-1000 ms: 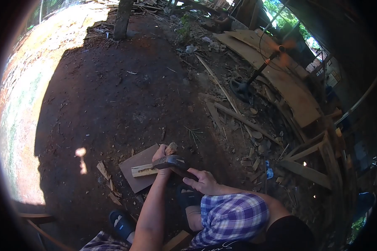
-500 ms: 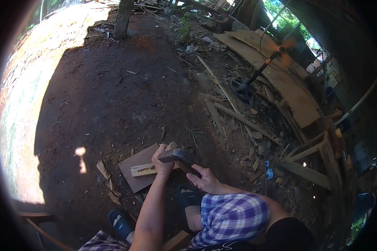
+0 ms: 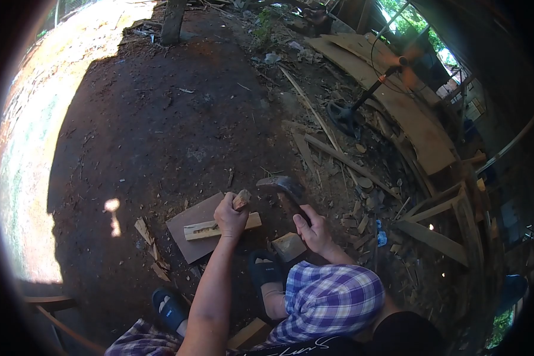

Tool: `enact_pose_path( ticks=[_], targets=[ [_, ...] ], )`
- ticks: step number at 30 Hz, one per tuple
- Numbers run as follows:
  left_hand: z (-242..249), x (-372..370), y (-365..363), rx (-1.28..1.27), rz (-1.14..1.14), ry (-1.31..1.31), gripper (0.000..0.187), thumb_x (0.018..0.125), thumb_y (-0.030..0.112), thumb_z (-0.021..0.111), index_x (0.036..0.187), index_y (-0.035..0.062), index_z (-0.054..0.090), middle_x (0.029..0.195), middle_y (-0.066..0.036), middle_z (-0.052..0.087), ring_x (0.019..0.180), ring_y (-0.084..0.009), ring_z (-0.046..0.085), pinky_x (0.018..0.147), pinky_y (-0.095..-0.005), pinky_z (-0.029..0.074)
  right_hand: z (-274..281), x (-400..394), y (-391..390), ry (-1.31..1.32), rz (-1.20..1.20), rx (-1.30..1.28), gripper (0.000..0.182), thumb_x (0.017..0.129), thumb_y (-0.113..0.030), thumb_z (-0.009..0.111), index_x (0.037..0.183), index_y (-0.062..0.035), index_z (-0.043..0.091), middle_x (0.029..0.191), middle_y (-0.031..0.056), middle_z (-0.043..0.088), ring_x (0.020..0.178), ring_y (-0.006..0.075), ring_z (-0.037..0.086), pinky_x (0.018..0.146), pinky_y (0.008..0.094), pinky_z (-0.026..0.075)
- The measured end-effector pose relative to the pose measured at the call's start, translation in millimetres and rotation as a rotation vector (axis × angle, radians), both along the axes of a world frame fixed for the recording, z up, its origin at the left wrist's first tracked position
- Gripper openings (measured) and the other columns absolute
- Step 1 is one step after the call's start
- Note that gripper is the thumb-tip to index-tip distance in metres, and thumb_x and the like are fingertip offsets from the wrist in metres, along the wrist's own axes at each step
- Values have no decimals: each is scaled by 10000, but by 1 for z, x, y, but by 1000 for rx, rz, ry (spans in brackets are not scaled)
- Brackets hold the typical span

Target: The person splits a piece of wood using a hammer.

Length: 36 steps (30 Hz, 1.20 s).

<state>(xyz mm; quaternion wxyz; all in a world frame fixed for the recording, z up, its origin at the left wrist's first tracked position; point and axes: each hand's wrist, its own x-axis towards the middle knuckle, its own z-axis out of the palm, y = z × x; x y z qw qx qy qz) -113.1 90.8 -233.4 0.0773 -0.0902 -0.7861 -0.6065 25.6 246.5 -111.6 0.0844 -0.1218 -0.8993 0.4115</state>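
Observation:
My left hand is closed around a wooden-handled chisel, whose worn handle end sticks out above the fist; its blade is hidden. Beneath that fist lies a pale wood block with narrow slots cut in its top. The block rests on a flat brown board on the ground. To the right, my right hand grips a hammer by its handle. The hammer's dark metal head is raised, apart from the chisel.
Beside my sandal sits a wood chunk. Split wood scraps lie left of the board. Further right are a running pedestal fan, long planks, a wooden frame and scattered offcuts.
The hammer has lifted away from the chisel, up and to the right, with my right hand. This uncovers the chisel's handle end and the wood chunk. My left hand keeps its grip.

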Motion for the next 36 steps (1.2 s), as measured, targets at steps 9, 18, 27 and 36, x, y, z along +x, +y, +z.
enact_pose_path(
  ticks=[9,18,27,36],
  targets=[
    [0,0,0,-46,8,3,196,740,188,715,801,81,563,729,-172,612,747,-405,619,622,-424,475,-2,11,12,-10,-37,144,316,983,-344,539,1078,-44,569,668,151,616,665,342,672,556,391,475],
    [-4,-2,2,-65,0,1,216,731,187,727,817,74,563,729,-169,614,739,-398,625,618,-425,478,55,-11,4,392,132,-29,485,1008,-478,430,1114,-7,475,627,6,483,472,69,429,445,228,357],
    [-3,-5,5,-90,37,23,227,712,193,746,822,105,568,726,-123,630,724,-357,637,615,-438,485,74,-24,3,86,-54,-327,385,1021,-389,451,1048,-5,470,578,5,507,468,115,501,447,265,393],
    [-3,-1,5,-96,1,-4,227,715,204,756,833,102,591,736,-142,633,737,-371,637,625,-429,488,23,-1,-5,-35,55,94,363,1033,-420,397,1031,-58,431,606,-8,465,451,68,421,445,218,390]
  ],
)
